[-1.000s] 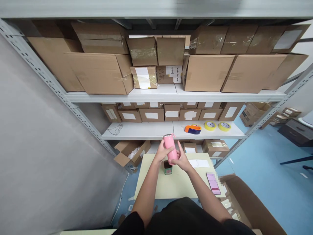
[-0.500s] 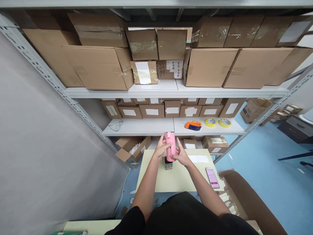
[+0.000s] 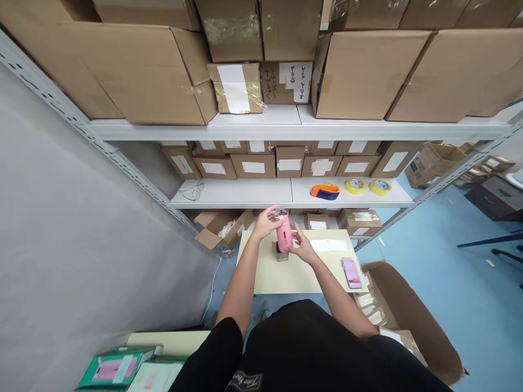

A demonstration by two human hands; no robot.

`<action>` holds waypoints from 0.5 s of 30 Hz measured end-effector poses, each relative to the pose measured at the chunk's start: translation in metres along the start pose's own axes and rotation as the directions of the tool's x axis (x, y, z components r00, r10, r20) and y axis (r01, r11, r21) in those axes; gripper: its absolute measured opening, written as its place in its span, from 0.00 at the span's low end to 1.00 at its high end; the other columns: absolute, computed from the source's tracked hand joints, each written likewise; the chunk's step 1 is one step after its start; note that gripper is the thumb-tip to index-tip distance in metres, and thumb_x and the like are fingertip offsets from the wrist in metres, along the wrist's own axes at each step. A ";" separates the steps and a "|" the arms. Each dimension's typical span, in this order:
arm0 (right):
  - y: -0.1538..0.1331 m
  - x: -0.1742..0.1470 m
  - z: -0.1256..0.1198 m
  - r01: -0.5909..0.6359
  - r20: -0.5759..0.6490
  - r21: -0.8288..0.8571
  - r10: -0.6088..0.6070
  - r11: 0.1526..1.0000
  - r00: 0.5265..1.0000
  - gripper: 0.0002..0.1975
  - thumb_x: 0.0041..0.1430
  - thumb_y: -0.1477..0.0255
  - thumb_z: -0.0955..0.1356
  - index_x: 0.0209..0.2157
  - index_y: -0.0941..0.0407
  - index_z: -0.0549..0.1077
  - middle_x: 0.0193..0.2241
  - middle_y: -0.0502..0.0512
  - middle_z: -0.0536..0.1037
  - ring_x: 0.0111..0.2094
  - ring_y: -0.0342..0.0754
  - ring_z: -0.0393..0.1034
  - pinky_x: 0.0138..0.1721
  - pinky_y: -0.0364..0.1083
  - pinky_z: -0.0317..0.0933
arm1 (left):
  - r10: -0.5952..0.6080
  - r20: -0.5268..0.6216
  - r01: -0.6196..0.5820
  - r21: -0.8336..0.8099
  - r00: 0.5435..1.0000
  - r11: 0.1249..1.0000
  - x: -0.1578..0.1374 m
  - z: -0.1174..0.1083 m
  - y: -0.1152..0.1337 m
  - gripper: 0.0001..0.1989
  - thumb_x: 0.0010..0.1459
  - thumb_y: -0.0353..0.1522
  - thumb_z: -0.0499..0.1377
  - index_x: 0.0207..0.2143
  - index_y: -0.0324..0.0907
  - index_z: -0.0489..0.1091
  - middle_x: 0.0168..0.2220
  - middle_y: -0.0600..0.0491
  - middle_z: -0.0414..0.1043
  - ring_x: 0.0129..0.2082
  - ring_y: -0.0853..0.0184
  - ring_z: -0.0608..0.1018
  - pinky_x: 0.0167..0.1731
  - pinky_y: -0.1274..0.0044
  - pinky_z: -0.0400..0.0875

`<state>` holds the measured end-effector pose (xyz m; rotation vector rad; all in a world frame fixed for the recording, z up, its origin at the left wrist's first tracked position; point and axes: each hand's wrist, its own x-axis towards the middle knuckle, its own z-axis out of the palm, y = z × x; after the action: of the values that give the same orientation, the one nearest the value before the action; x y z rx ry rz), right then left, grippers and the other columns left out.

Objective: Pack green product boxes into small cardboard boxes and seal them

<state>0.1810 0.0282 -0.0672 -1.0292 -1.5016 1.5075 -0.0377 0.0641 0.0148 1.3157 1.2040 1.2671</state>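
A pink tumbler (image 3: 285, 237) with dark lettering is held up over the table, tilted slightly. My left hand (image 3: 266, 223) is at its upper end, thumb on the side and fingers by the silvery rim; whether a lid is under those fingers I cannot make out. My right hand (image 3: 303, 247) grips the lower part from the right with fingers and thumb. Just below and behind the tumbler stands a small green box (image 3: 281, 256) on the cream table (image 3: 269, 279), partly covered by the tumbler.
White paper (image 3: 329, 245) and a phone (image 3: 351, 273) lie on the table's right side. The shelf ahead holds a tape dispenser (image 3: 325, 191), yellow tape rolls (image 3: 355, 185) and cartons (image 3: 253, 165). An open carton (image 3: 412, 321) stands right; green boxes (image 3: 114, 367) lie lower left.
The view has tipped downward, bringing the green boxes into sight. My left hand has shifted to the tumbler's top, where a silvery rim now shows instead of the pink tab.
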 end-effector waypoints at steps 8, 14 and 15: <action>0.116 -0.002 -0.009 -0.366 -0.246 -0.099 0.333 0.925 0.910 0.54 0.36 0.68 0.80 0.68 0.49 0.65 0.55 0.59 0.76 0.56 0.61 0.72 0.57 0.58 0.67 | 0.037 -0.244 0.074 0.429 0.969 0.900 -0.023 0.007 -0.061 0.34 0.48 0.32 0.71 0.59 0.44 0.74 0.50 0.48 0.75 0.50 0.60 0.79 0.53 0.70 0.74; 0.161 0.020 0.015 -0.467 -0.237 -0.140 0.428 0.873 0.872 0.50 0.34 0.73 0.79 0.64 0.49 0.68 0.55 0.59 0.76 0.54 0.62 0.75 0.55 0.59 0.69 | 0.043 -0.191 0.068 0.540 0.981 0.839 -0.037 0.025 -0.092 0.26 0.49 0.32 0.69 0.53 0.46 0.76 0.49 0.49 0.74 0.49 0.60 0.78 0.53 0.70 0.73; 0.166 0.025 0.020 -0.457 -0.243 -0.153 0.415 0.876 0.877 0.49 0.33 0.74 0.79 0.62 0.50 0.70 0.54 0.58 0.78 0.53 0.62 0.75 0.55 0.59 0.69 | 0.037 -0.194 0.077 0.547 0.980 0.834 -0.038 0.027 -0.098 0.27 0.50 0.31 0.69 0.54 0.45 0.75 0.50 0.48 0.74 0.50 0.59 0.78 0.54 0.70 0.72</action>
<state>0.1576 0.0402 -0.2344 -1.6893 -1.3540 1.5050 -0.0150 0.0361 -0.0882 1.6011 1.8193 1.0864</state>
